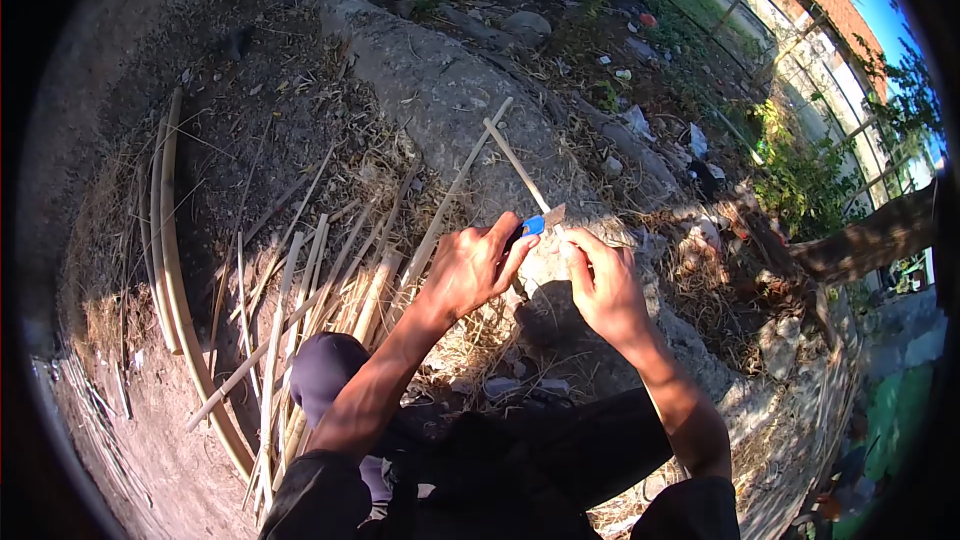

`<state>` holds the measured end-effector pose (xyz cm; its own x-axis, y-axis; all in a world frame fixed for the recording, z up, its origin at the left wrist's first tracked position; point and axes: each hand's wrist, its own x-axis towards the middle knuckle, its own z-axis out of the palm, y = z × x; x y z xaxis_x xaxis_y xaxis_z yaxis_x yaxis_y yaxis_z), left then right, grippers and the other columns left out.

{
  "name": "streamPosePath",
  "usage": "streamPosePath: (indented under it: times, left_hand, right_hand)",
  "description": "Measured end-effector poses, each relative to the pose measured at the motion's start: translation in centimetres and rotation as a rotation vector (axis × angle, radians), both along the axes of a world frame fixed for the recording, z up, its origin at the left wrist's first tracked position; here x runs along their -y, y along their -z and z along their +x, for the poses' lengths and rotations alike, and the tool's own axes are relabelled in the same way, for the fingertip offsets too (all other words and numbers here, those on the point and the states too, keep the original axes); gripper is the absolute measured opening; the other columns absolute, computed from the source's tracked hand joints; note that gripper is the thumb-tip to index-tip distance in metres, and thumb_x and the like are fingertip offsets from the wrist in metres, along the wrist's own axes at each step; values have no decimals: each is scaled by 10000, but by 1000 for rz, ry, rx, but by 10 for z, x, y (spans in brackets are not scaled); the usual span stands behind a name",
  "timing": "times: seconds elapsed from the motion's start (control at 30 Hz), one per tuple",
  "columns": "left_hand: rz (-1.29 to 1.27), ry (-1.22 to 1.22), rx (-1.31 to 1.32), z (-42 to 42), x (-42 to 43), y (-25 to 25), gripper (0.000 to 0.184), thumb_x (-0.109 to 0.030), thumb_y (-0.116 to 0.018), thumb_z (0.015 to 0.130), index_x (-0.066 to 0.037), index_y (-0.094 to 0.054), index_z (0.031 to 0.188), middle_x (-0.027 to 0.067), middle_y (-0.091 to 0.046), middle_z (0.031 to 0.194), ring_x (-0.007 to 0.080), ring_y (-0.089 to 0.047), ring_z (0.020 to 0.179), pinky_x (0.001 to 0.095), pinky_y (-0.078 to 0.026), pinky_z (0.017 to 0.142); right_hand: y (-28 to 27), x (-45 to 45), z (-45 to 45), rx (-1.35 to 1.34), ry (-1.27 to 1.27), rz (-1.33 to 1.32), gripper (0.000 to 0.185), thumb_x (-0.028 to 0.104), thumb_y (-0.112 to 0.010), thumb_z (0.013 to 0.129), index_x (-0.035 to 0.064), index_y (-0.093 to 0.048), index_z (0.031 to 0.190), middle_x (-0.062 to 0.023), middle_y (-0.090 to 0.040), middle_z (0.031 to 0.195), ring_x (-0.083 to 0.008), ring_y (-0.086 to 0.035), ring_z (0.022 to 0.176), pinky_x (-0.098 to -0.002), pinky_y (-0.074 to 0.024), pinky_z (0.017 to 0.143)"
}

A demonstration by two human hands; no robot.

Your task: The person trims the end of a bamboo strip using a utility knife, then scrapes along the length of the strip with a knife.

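Knife [533,227] in our left hand [468,262], stick [517,166] in our right hand [606,285]: the two meet in front of us, over the rough stone ledge [420,70]. Our left hand is closed around the blue handle, thumb and forefinger set toward the blade [556,212], a grip we judge suited to steering the edge closely. Our right hand pinches the stick's near end between thumb and fingers, probably so that it does not slip or turn under the edge.

The blade stands across the stick just beyond our right fingertips; it seems to touch the wood, though we cannot be sure. From there the stick slants away and to our left, so its longer part lies beyond both hands and only the near end sits between them. Its far tip appears close to the top of a longer strip [458,190]; whether they touch we cannot tell. That strip runs down toward our left wrist, held by neither hand. More loose strips [283,310] lie on the ground [190,430] to our left, perhaps for easy reach, with a long curved strip [170,230] along their outer side.
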<state>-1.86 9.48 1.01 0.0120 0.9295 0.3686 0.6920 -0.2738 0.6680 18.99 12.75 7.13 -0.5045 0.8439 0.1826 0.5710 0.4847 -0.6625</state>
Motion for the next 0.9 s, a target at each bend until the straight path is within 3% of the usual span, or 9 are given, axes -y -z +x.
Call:
streamPosePath:
  times: [0.37, 0.53, 0.63, 0.9]
  left_hand:
    - [20, -79, -140, -2, -7, 4, 333, -400, -649, 1065, -72, -639, 1009, 177, -633, 594, 405, -692, 588, 499, -534, 527]
    - [85, -121, -160, 0, -9, 5, 337, -421, -650, 1062, -87, -645, 1017, 165, -641, 590, 386, -698, 575, 495, -533, 523]
    - [107, -138, -171, 1, -9, 4, 349, -438, -650, 1060, -92, -645, 1015, 164, -649, 595, 384, -700, 575, 494, -531, 520]
    - [20, -152, -165, -1, -12, -5, 376, -447, -638, 1063, -89, -631, 949, 167, -667, 614, 400, -692, 577, 500, -511, 512]
  right_hand:
    - [0, -1, -5, -22, 13, -41, 224, 195, -517, 1110, 38, -675, 1129, -199, -754, 902, -435, -732, 844, -497, -556, 740]
    - [13, -2, -2, 83, 41, 102, 227, 233, -510, 1123, 73, -658, 1186, -168, -765, 990, -404, -721, 946, -495, -488, 849]
    - [16, -4, -1, 114, 53, 50, 229, 247, -507, 1126, 90, -649, 1215, -155, -765, 1010, -394, -710, 971, -489, -450, 885]
    - [-1, -2, -9, 95, 56, 42, 221, 235, -498, 1131, 79, -643, 1191, -148, -759, 986, -404, -707, 955, -494, -488, 872]
